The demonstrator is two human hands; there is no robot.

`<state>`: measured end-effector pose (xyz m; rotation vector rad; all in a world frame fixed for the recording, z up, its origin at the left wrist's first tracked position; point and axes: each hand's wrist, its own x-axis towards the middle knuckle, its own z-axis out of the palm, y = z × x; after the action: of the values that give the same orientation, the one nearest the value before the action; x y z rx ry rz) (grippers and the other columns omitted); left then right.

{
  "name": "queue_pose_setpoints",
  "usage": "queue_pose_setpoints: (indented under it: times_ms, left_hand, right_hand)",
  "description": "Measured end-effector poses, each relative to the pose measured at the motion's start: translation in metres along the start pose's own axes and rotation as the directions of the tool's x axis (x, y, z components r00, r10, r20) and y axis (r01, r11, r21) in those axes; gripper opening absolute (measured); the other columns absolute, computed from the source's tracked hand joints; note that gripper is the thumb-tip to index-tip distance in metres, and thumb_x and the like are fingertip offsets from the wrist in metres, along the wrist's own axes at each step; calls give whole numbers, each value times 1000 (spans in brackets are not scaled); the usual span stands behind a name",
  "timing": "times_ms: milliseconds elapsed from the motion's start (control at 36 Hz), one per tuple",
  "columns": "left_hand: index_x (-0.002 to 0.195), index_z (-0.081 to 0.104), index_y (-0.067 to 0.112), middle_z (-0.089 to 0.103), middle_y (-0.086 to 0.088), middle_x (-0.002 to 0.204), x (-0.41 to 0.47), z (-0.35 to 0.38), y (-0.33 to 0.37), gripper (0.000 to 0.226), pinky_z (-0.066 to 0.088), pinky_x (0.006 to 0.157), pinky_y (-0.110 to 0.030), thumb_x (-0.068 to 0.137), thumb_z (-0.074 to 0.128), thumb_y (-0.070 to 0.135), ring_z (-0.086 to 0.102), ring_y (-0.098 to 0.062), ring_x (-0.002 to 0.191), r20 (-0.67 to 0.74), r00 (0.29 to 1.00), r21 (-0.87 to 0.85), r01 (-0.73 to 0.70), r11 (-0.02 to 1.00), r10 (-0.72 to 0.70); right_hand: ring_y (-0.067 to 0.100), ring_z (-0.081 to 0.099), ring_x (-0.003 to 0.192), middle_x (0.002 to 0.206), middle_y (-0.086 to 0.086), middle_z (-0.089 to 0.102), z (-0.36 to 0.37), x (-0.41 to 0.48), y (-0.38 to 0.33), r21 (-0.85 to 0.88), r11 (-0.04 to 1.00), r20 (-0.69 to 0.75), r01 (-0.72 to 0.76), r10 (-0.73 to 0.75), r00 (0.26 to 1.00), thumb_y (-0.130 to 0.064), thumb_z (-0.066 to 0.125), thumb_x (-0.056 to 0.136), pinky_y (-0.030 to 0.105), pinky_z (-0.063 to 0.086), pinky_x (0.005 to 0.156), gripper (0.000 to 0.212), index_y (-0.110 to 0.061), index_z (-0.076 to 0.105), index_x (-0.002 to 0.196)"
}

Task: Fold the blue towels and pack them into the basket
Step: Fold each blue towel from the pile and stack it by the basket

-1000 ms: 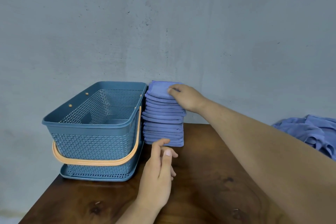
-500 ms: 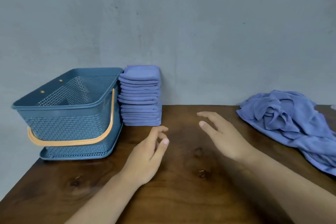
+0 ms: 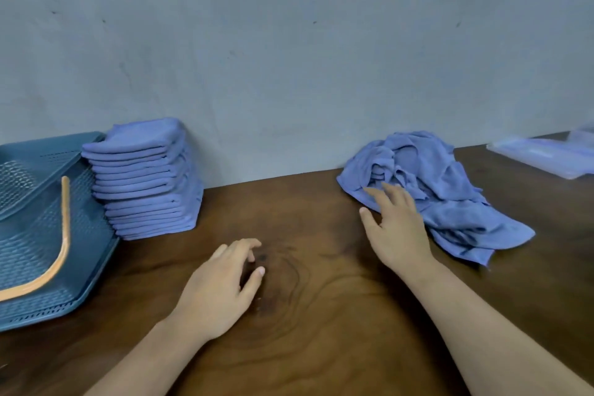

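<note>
The basket (image 3: 38,235), blue-green perforated plastic with an orange handle (image 3: 65,228) folded down against its side, stands at the left edge of the brown wooden table (image 3: 321,331) and is partly cut off by the frame. No towel shows in the part of its inside that is visible. Just beside the basket, on its right and against the grey wall (image 3: 289,58) at the table's back edge, stands the stack of folded blue towels (image 3: 148,183); its upper layers sit a little askew over the lower ones. Well apart from it, toward the back right of the table, lies the heap of unfolded blue towels (image 3: 450,196), rumpled, with one flap spilling toward the front. The right hand (image 3: 395,228) is stretched out to this heap with straight, spread fingers and grips nothing. Its fingertips lie over the heap's near left edge, but whether they press the cloth cannot be told. The left hand (image 3: 221,286) is over the bare middle of the table, in front of the stack, with its fingers loosely curled and nothing in them. At the back right corner lies a flat clear plastic packet (image 3: 543,157), blurred.
</note>
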<state>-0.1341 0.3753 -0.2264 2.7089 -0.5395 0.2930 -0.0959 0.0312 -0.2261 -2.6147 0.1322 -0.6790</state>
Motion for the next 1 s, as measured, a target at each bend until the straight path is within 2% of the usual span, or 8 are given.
queue_pose_setpoints:
  times_ms: [222, 306, 361, 500, 611, 750, 861, 1000]
  left_hand:
    - [141, 41, 49, 51, 31, 111, 12, 9, 7, 40, 47, 75, -17, 103, 52, 54, 53, 3, 104, 8, 1000, -50, 14, 999, -14]
    - [138, 39, 52, 50, 31, 106, 10, 5, 8, 36, 45, 73, -15, 104, 53, 50, 55, 5, 99, 2, 1000, -87, 22, 996, -22]
    - [138, 40, 51, 51, 30, 105, 10, 4, 7, 36, 45, 72, -15, 105, 53, 50, 55, 6, 96, 3, 1000, -115, 24, 993, -24]
    - [139, 39, 51, 53, 31, 117, 12, 2, 4, 37, 46, 72, -17, 105, 53, 48, 57, 0, 100, 12, 1000, -201, 18, 979, -16]
    - [135, 40, 53, 56, 29, 119, 9, 0, 2, 34, 46, 76, -17, 105, 55, 45, 58, -1, 109, -28, 999, -294, 12, 956, -22]
    - [132, 49, 48, 59, 19, 114, 8, 2, -3, 29, 55, 81, -31, 106, 57, 38, 61, -11, 104, -111, 993, -379, -18, 925, -26]
    - [128, 54, 43, 54, 26, 118, 6, 1, -4, 23, 51, 90, -27, 107, 51, 32, 58, -8, 115, -132, 991, -382, -31, 924, -21]
    - [137, 56, 41, 51, 34, 140, 8, -1, -2, 42, 39, 114, -26, 106, 35, 59, 45, 3, 139, -86, 996, -329, -67, 942, 40]
  right_hand:
    - [42, 18, 157, 170, 12, 28, -4, 79, 5, -223, 972, -45, -79, 71, 996, -60, 57, 98, 59, 26, 120, 56, -46, 46, 152]
    - [34, 48, 135, 133, 4, 63, 0, 94, -1, -252, 965, 34, -75, 86, 996, -49, 52, 99, 59, 29, 115, 31, -39, 65, 126]
    - [31, 61, 107, 102, 1, 70, 3, 88, -12, -170, 985, -11, -9, 8, 1000, -30, 52, 98, 54, 35, 111, 17, -28, 67, 104]
    - [11, 48, 141, 161, -8, 47, 2, 40, -60, 316, 936, 186, 155, -222, 957, -24, 55, 108, 29, 41, 114, 50, -24, 47, 158]
    - [-14, 38, 140, 155, -28, 44, 6, -6, -87, 481, 841, 295, 247, -421, 858, -27, 58, 108, 9, 31, 114, 49, -32, 50, 156]
    - [-6, 62, 120, 135, -31, 64, 3, -25, -90, 604, 790, 343, 103, -374, 862, -34, 59, 108, 23, 52, 103, 35, -41, 63, 141]
    - [6, 49, 135, 148, -21, 55, 10, -14, -71, 297, 937, 204, 183, -249, 947, -38, 52, 108, 32, 43, 114, 37, -40, 56, 144]
    - [28, 7, 161, 175, -3, 15, 22, -19, -59, -102, 979, 523, 174, -96, 847, -65, 28, 107, 48, 12, 130, 60, -47, 20, 164]
